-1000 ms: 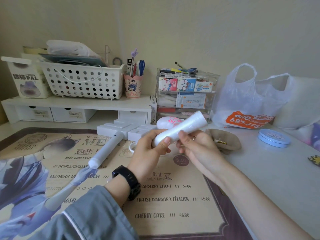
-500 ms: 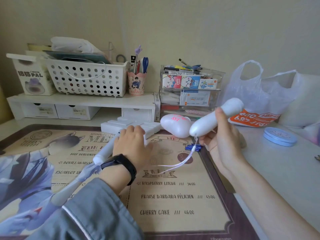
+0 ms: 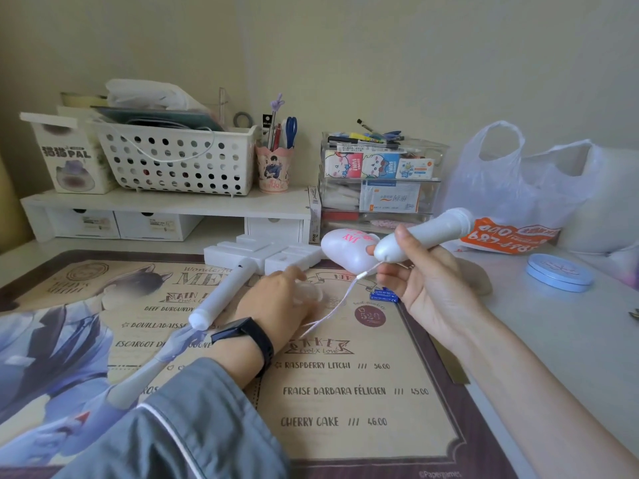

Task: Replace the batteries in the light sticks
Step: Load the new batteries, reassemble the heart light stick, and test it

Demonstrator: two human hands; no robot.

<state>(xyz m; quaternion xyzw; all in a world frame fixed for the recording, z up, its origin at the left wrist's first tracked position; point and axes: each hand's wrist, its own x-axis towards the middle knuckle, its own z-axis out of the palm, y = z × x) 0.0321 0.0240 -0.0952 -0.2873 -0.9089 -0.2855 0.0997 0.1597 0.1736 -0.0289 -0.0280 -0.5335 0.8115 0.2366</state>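
— How far along?
— My right hand (image 3: pixel 425 288) grips one stick (image 3: pixel 432 233), centre right, seemingly uncapped. The second stick (image 3: pixel 224 292) lies centre left. My left hand (image 3: pixel 276 302) covers a cap (image 3: pixel 307 292), grip unclear. The batteries (image 3: pixel 385 295) sit mid-frame, unloaded, I judge.

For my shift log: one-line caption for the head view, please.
Right hand grips a white light stick over the menu mat; left hand touches a translucent cap near blue batteries.
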